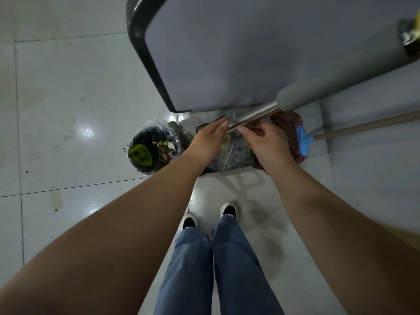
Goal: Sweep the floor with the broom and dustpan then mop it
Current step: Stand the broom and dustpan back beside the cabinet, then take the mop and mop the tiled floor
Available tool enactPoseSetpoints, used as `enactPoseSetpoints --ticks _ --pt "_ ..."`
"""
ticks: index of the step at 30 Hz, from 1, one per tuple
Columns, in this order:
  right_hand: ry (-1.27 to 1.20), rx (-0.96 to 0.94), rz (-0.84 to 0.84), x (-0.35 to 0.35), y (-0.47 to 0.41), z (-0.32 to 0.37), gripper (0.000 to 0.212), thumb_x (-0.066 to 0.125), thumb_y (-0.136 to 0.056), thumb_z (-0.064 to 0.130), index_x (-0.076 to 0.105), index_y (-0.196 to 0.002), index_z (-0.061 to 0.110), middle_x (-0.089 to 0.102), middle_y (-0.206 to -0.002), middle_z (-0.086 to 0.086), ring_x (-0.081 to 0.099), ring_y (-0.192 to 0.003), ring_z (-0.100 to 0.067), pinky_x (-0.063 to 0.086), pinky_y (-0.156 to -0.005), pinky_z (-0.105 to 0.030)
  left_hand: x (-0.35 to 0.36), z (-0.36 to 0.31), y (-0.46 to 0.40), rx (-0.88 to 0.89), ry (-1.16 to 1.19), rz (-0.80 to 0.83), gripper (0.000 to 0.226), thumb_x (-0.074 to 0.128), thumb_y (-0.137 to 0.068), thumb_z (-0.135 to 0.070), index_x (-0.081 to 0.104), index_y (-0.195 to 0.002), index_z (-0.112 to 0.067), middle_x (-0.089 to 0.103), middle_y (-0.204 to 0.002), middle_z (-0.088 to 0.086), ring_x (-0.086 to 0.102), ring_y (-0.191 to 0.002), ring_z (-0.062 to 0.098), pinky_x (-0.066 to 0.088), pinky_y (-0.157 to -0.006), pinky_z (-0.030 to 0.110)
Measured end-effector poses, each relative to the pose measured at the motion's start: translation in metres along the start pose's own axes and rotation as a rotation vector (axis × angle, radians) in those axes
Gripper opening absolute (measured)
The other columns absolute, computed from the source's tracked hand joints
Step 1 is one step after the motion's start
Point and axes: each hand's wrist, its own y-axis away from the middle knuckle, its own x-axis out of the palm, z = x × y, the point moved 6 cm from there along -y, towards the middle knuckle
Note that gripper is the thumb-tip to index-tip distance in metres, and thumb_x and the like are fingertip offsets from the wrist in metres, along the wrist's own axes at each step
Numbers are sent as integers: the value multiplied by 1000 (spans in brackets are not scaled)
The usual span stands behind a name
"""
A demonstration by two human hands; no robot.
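step: take dustpan (229, 153) handle | dustpan: on floor just right of bin (152, 148), mop (293, 133) beside | left hand (208, 144), right hand (266, 144): grip pinching the metal handle (254, 115) | tip: lift level, debris stays in
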Motion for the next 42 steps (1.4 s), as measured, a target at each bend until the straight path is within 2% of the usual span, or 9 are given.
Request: enactPoseSetpoints --ticks 6,14,20,25,28,31,34,40,42 --pt "-59 24 10 -5 7 1 43 66 -84 35 64 -116 6 68 -107 -9 62 -102 -23 49 -94 -41 -4 -4 12 20 -35 -7 41 41 -98 -35 47 -135 -19 51 -134 12 48 -123 24 37 -106 38" --pt "-196 97 -62 -39 49 5 48 68 -83 31 58 -122 6 66 -106 -9 62 -103 -22 47 -98 -36 0 -19 68 -26 -89 13 20 45 -97 -30 57 -94 -14 52 -81 4 46 -71 17 37 -66 29" --pt "-320 146 -185 -97 100 -5 48 68 -83 28 59 -119 -2 60 -94 -7 59 -111 -32 45 -100 -44 50 -43 122 13 -246 134 27 42 -98 -30 58 -102 -9 60 -96 4 54 -89 16 43 -80 32" --pt "-456 185 -237 -148 134 -33 45 66 -84 28 61 -117 -3 59 -97 -9 58 -110 -29 43 -102 -43 120 -62 154 35 -279 197 25 43 -98 -31 58 -100 -11 59 -96 6 53 -88 17 39 -70 28" --pt "-499 191 -277 -201 149 -58 41 65 -85 26 63 -105 -9 59 -87 -10 60 -96 -28 45 -99 -47 171 -72 168 39 -289 238 25 42 -98 -34 59 -92 -17 59 -91 1 53 -87 15 41 -71 25" --pt "-513 191 -346 -267 160 -83 17 66 -84 27 68 -76 13 60 -71 -2 60 -82 -25 50 -89 -38 232 -83 178 65 -306 277 25 42 -98 -34 61 -90 -18 61 -89 -1 52 -82 13 40 -68 22" --pt "-524 190 -433 -325 164 -105 33 66 -83 24 56 -52 20 53 -57 1 52 -72 -23 48 -80 -43 288 -96 185 86 -268 305 25 43 -98 -31 62 -87 -19 63 -79 -3 53 -68 7 38 -61 20" --pt "-617 187 -454 -385 154 -118 32 63 -85 25 55 -55 18 56 -63 -6 52 -73 -24 47 -90 -52 345 -126 175 112 -261 314 28 43 -98 -33 63 -93 -15 65 -78 -4 53 -64 8 38 -59 20" --pt "-653 176 -481 -401 144 -116 33 65 -84 25 59 -62 0 54 -63 -8 50 -71 -23 46 -91 -55 359 -140 165 125 -273 326 30 42 -97 -35 64 -92 -16 66 -81 -6 55 -71 8 39 -60 21"
